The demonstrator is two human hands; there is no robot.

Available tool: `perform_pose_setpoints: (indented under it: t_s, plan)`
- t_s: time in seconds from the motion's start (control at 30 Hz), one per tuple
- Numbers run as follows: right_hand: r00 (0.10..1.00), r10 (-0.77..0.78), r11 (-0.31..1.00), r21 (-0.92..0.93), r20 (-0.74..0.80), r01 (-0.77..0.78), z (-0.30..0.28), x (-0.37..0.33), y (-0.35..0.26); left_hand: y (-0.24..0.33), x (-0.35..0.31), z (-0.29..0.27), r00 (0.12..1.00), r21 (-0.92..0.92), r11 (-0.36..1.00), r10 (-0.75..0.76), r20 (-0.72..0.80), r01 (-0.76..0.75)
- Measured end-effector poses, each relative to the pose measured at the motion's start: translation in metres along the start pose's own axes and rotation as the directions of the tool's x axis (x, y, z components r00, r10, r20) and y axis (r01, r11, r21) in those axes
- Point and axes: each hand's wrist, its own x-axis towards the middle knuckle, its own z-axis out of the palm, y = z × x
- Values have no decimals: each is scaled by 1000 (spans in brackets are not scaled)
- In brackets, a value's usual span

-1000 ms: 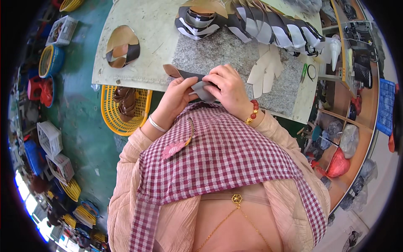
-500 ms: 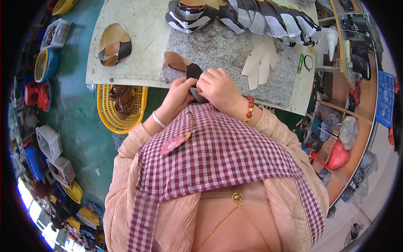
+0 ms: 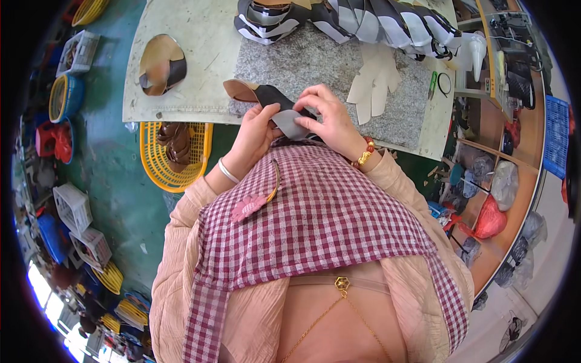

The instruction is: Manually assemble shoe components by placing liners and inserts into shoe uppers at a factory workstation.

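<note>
Both hands meet at the near edge of the bench (image 3: 181, 103), over a grey stone slab (image 3: 315, 60). The left hand (image 3: 257, 130) and the right hand (image 3: 330, 118) each pinch a grey piece of upper material (image 3: 290, 124) laid against a tan-lined sandal sole (image 3: 254, 94) (fingers closed on it, not spread). A row of black-and-white striped sandals (image 3: 363, 21) lies along the far edge. White cut patterns (image 3: 375, 78) rest just right of the hands. A yellow basket (image 3: 172, 154) holding brown sandals sits below the bench.
</note>
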Motion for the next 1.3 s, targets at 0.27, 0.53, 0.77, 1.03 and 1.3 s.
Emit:
perform_pose_setpoints:
  t_s: [0.27, 0.53, 0.77, 1.03, 1.3]
  plan:
    - [902, -430, 873, -237, 40, 426, 5, -7, 12, -5, 4, -12, 996, -96, 994, -44, 79, 52]
    - [945, -243, 970, -40, -219, 240, 13, -11, 0, -1, -6, -1, 995, -61, 998, 8, 97, -2]
    - [969, 247, 886, 407, -16, -219, 6, -9, 7, -4, -11, 1, 985, 0, 998, 62, 160, -63]
    - [989, 75, 967, 250, -129, -41, 11, -6, 5, -5, -13, -3, 977, 148, 979, 116, 177, -143]
    - [671, -737, 597, -550, -86, 585, -43, 49, -73, 102, 14, 41, 848, 148, 854, 445, 288, -499]
